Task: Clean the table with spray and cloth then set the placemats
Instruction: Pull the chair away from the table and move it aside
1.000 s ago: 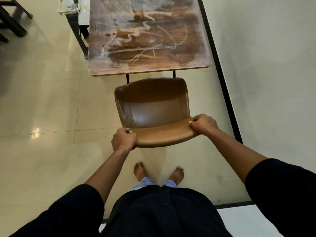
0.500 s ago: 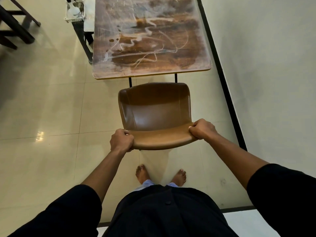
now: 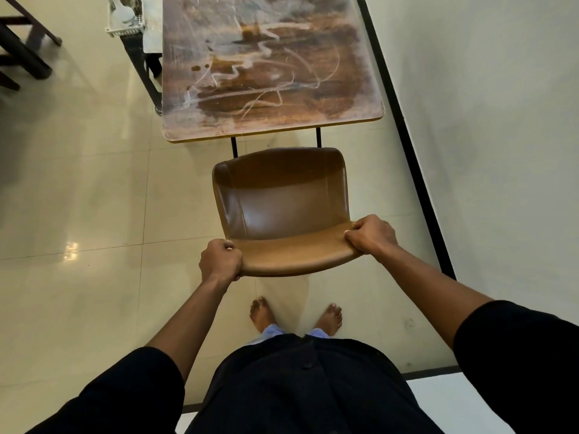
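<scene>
Head view: left hand (image 3: pixel 221 260) and right hand (image 3: pixel 371 234) around chair (image 3: pixel 282 208) backrest edge.

My table (image 3: pixel 269 67) stands ahead of me on the pale tiled floor, its long right edge close along the black strip at the foot of the wall. The top is brown wood with a thin yellowish rim and rounded near corners. It is dirty: whitish smears cover much of it, thickest down the left side and along the near edge, and thin white lines loop and squiggle across the darker brown middle. A few small dark spots sit left of centre. Two thin black legs show under the near edge. The far end runs out of view at the top. Nothing lies on the part I see.
</scene>
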